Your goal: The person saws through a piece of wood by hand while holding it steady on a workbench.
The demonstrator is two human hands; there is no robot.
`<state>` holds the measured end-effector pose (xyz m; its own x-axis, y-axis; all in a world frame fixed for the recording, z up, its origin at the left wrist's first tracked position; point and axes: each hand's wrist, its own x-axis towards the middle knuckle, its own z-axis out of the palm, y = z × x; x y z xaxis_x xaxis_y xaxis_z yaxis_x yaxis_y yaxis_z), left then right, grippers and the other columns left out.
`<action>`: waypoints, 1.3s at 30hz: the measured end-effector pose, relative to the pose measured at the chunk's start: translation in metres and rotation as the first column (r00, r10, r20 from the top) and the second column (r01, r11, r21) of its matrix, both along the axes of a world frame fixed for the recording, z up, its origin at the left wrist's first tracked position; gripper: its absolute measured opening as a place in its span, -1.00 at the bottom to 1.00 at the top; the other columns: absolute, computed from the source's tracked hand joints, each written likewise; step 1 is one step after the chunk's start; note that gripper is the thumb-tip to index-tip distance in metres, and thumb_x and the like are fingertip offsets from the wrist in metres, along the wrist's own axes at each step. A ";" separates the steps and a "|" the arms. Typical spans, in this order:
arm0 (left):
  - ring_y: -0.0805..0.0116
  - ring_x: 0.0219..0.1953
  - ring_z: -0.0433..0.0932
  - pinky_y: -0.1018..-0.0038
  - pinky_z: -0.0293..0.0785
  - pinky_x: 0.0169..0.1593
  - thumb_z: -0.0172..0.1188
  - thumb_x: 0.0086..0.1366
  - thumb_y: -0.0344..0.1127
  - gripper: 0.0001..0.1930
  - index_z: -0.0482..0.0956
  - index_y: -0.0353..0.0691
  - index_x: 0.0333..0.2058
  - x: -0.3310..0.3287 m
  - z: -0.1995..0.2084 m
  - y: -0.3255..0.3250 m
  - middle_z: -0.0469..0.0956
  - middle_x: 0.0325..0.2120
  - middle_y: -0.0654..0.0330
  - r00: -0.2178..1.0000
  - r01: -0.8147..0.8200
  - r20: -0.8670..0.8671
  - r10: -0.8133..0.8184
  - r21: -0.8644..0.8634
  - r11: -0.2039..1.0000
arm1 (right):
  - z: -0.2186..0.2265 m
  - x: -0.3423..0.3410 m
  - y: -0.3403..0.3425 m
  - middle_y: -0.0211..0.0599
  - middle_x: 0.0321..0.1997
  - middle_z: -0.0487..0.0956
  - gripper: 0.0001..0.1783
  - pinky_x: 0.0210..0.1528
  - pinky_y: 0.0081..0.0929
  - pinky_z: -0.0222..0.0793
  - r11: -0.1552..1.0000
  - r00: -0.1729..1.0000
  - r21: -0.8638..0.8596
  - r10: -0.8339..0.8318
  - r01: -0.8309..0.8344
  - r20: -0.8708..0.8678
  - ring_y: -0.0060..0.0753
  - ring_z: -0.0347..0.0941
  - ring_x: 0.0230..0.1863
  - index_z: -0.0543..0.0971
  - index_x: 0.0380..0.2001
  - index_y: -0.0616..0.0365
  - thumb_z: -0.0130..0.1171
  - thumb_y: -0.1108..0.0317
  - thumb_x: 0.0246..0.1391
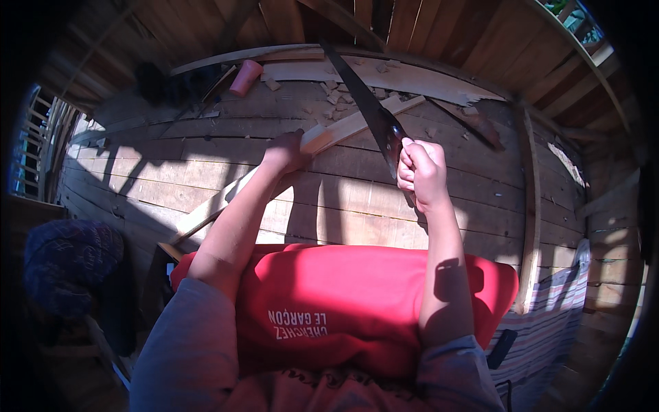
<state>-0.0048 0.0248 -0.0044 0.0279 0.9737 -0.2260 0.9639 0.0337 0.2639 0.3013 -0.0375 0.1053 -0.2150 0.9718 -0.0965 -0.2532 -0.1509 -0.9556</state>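
My right hand [424, 172] is closed round the dark handle of a handsaw [360, 89], whose long blade slants up and away to the left. The blade passes across a pale wooden strip [347, 128] near its far end; whether its teeth touch the wood I cannot tell. On that strip, left of the saw, my left hand [285, 152] is closed and presses down. The strip runs slantwise from near my left knee to the far middle of the floor. A short wood piece [314, 133] lies along it by my left fingers.
Small wood offcuts [336, 96] lie scattered beyond the strip. A pink cup [246, 77] stands near the far wall, by a long board [419, 81]. At right lies a dark tool like another saw [480, 129]. Someone in dark patterned clothing [72, 264] is at left; a striped cloth [549, 323] is at right.
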 end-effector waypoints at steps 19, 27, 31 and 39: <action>-0.10 0.10 0.61 0.12 0.53 0.15 0.42 0.05 0.17 -0.21 0.45 -0.12 0.19 -0.016 0.002 -0.027 0.63 0.04 -0.09 0.989 -0.087 0.132 0.072 0.111 0.990 | -0.059 -0.050 -0.008 -0.59 -0.68 0.22 -0.57 -0.71 -0.60 -0.11 0.991 0.992 -0.066 0.112 -0.116 -0.062 -0.74 0.05 -0.73 0.28 -0.62 0.01 0.03 0.21 0.38; -0.04 0.08 0.63 0.15 0.58 0.12 0.55 0.00 0.06 -0.28 0.56 -0.14 0.11 -0.008 0.000 -0.018 0.64 0.03 -0.03 0.988 -0.153 0.025 0.152 0.036 0.988 | -0.081 -0.063 -0.008 -0.60 -0.66 0.26 -0.56 -0.70 -0.59 -0.04 0.990 0.991 -0.090 0.100 -0.107 -0.084 -0.75 0.14 -0.71 0.30 -0.65 0.05 0.08 0.26 0.35; -0.04 0.09 0.62 0.15 0.59 0.11 0.55 0.02 0.05 -0.31 0.57 -0.16 0.07 -0.008 -0.003 -0.018 0.64 0.03 -0.03 0.985 -0.173 0.027 0.172 0.041 0.984 | -0.082 -0.063 -0.009 -0.60 -0.67 0.27 -0.56 -0.70 -0.59 -0.03 0.989 0.988 -0.098 0.103 -0.115 -0.115 -0.74 0.16 -0.72 0.31 -0.65 0.05 0.07 0.26 0.35; -0.09 0.10 0.61 0.12 0.58 0.12 0.55 0.03 0.02 -0.28 0.50 -0.18 0.11 -0.005 0.002 -0.021 0.64 0.02 -0.08 0.983 -0.181 0.003 0.181 0.056 0.982 | -0.092 -0.066 -0.006 -0.49 -0.72 0.36 -0.56 -0.70 -0.52 0.09 0.994 0.994 -0.018 0.106 -0.106 0.011 -0.66 0.24 -0.74 0.36 -0.67 0.09 0.08 0.24 0.33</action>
<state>-0.0100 0.0037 -0.0020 -0.1503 0.9738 -0.1705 0.9438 0.1927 0.2685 0.2355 -0.0431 0.0128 -0.3152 0.9418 -0.1165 -0.2237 -0.1931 -0.9553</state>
